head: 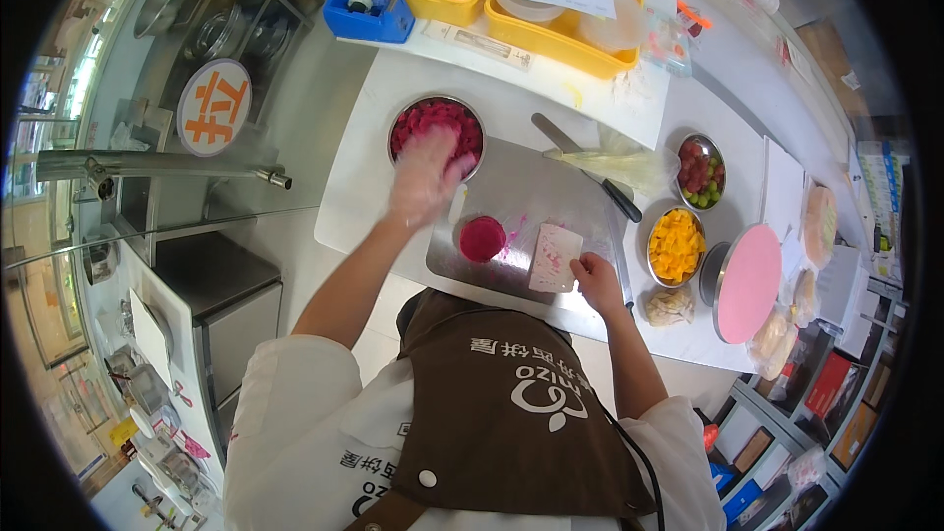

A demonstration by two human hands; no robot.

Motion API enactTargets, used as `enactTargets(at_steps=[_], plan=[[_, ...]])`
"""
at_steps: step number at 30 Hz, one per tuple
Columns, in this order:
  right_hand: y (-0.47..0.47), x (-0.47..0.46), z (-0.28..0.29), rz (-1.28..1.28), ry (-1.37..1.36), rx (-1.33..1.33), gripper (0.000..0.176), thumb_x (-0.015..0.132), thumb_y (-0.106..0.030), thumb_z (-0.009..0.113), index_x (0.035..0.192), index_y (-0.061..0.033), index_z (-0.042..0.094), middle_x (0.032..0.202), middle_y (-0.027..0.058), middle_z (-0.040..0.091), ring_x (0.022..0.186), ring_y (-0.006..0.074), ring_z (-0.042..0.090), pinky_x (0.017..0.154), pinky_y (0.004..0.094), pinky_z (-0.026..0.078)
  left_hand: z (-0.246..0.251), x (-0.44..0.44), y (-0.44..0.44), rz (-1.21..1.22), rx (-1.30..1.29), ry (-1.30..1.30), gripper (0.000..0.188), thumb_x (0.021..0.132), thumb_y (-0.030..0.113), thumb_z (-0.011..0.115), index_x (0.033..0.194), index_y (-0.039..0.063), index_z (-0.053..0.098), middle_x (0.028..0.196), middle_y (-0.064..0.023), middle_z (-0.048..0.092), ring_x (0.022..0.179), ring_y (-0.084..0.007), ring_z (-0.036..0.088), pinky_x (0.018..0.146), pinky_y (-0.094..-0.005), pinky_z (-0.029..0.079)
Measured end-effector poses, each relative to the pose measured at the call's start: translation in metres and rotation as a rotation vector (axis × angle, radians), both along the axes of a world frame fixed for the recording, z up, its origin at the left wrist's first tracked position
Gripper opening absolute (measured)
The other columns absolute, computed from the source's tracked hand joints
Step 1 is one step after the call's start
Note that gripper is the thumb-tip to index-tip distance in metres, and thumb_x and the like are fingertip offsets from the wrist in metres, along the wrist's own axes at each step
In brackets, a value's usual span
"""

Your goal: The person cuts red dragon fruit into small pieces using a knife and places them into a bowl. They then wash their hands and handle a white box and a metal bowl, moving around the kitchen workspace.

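Observation:
My left hand (425, 173), blurred, reaches over a steel bowl of dark pink fruit pieces (467, 125), which look like red dragon fruit; its fingertips are among the pieces, and what lies under them is hidden. My right hand (596, 279) grips the edge of a flat white scraper (554, 258) smeared with pink bits, low over a metal sheet (509, 184). On that sheet, between my hands, sits a round, deep pink piece of fruit (482, 239) with pink smears beside it. A black-handled offset spatula (621, 200) and a piping bag (627, 166) lie across its far right part.
Right of the sheet stand bowls of grapes (702, 171) and mango cubes (676, 247), a crumpled bag (670, 306) and a tilted turntable with a pink disc (748, 284). A shelf ahead holds yellow bins (560, 44) and a blue tape dispenser (369, 18). Glass borders the left.

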State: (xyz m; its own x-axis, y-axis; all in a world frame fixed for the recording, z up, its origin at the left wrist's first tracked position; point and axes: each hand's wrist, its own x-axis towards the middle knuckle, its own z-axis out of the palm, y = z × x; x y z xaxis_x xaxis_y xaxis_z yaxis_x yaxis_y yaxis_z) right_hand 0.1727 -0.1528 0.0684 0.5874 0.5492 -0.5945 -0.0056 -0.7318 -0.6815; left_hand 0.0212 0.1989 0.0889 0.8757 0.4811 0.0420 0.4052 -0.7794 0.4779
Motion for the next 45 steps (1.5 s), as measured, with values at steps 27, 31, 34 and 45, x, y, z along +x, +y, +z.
enactTargets(at_steps=[27,31,34,45], plan=[[0.204,-0.006,0.008,-0.074,0.381,0.380,0.025,0.101,-0.024,0.058,0.088,-0.0029,0.060,0.074,0.0063,0.063,0.063,0.0131,0.059,0.060,0.0273,0.048,0.004,0.016,-0.020,0.053,-0.042,-0.213,0.079,0.081,0.033,0.071,0.145,0.000,0.040,0.146,-0.0239,0.043,0.134,-0.0396,0.043,0.114,-0.0517,0.032],[0.248,-0.004,0.001,-0.090,0.404,0.400,0.024,0.100,-0.021,0.059,0.088,-0.0007,0.059,0.071,0.0072,0.063,0.061,0.0134,0.059,0.058,0.0275,0.048,-0.018,0.012,0.026,0.086,0.114,-0.093,0.078,0.087,0.038,0.064,0.150,0.002,0.036,0.153,-0.0214,0.038,0.141,-0.0384,0.035,0.118,-0.0509,0.025],[0.238,0.004,-0.010,-0.049,0.233,0.352,0.025,0.099,-0.021,0.059,0.087,0.0011,0.060,0.068,0.0060,0.063,0.056,0.0131,0.060,0.052,0.0281,0.047,-0.031,0.010,0.032,0.041,0.176,-0.005,0.075,0.091,0.038,0.060,0.153,0.006,0.032,0.158,-0.0186,0.031,0.146,-0.0373,0.028,0.121,-0.0514,0.018],[0.182,0.025,0.011,-0.133,0.243,0.286,0.023,0.099,-0.020,0.059,0.095,0.0027,0.061,0.069,0.0072,0.063,0.056,0.0124,0.060,0.052,0.0271,0.048,-0.032,-0.002,0.020,-0.125,0.202,0.082,0.067,0.094,0.039,0.056,0.155,0.019,0.035,0.161,-0.0185,0.025,0.148,-0.0407,0.021,0.120,-0.0583,0.013]])
